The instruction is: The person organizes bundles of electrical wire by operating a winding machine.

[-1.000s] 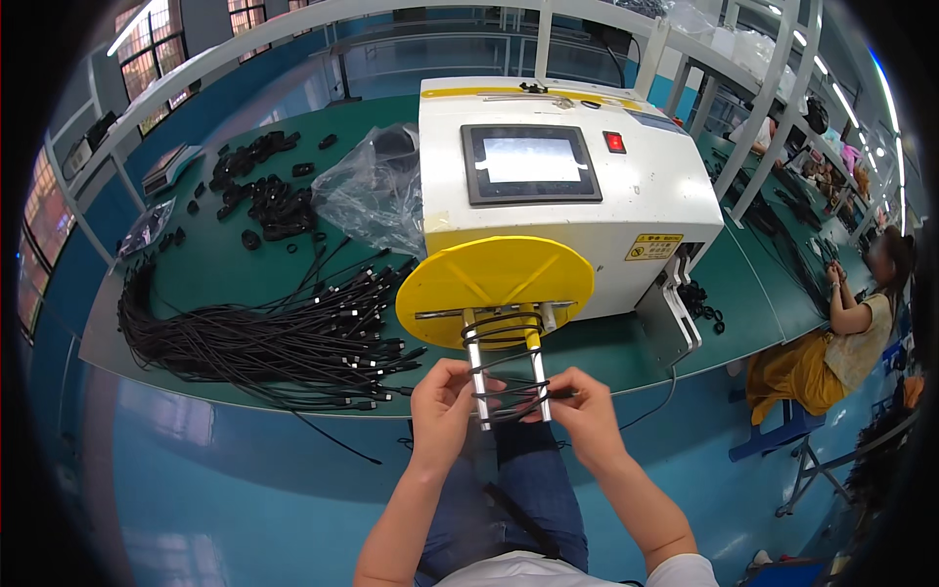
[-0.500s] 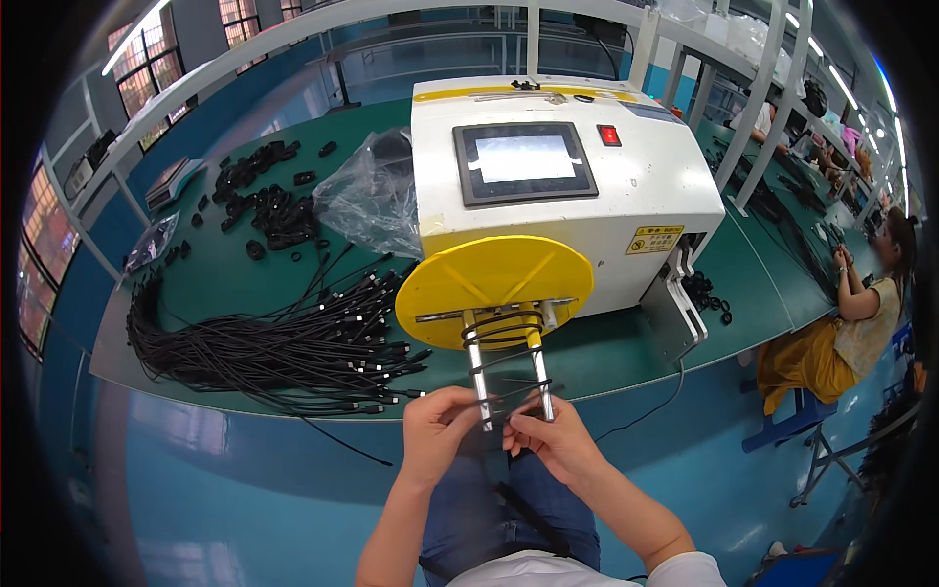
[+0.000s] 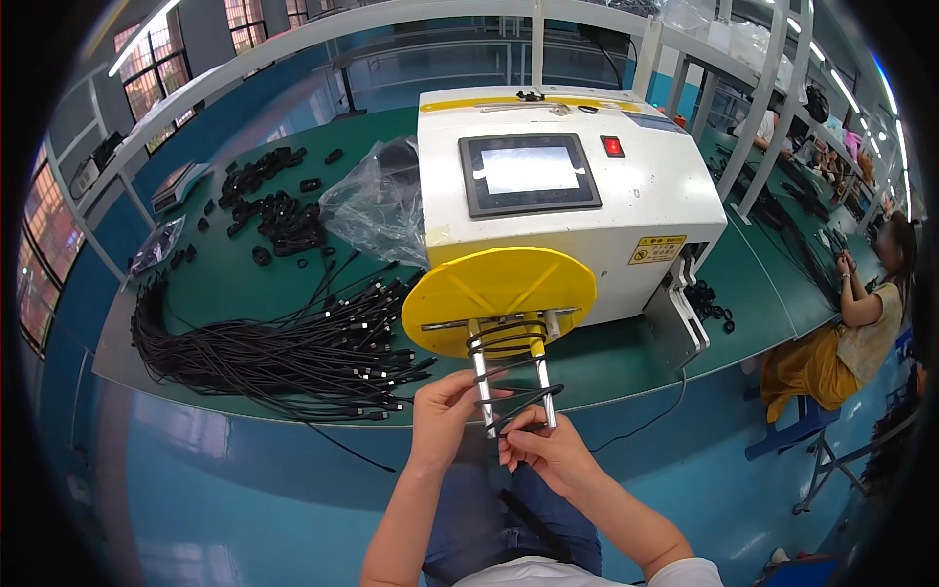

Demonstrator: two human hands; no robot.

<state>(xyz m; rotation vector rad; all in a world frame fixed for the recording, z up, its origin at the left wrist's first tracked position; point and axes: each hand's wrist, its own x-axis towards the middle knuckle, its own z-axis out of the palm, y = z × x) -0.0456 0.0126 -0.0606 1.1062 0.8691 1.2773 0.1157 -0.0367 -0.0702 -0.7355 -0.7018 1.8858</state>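
Note:
A black cable [image 3: 523,408] is looped around two metal rods [image 3: 483,389] that stick out of the yellow disc [image 3: 494,277] on a white winding machine [image 3: 626,196]. Tighter turns lie close to the disc, looser ones cross nearer the rod tips. My left hand [image 3: 442,416] is closed at the left rod, its thumb and fingers pinching the cable there. Just below the rod tips, my right hand [image 3: 553,452] pinches a lower stretch of the same cable. The cable's ends are hard to make out behind the fingers.
A big bundle of black cables [image 3: 264,357] with pale connectors lies left on the green table [image 3: 391,122]. Behind it are small black parts [image 3: 284,220] and a clear plastic bag [image 3: 377,210]. A co-worker [image 3: 831,333] sits at the right.
My left hand has risen a little along the left rod. The right hand stays under the rod tips, slightly lower. The loose cable turns around the rods have shifted.

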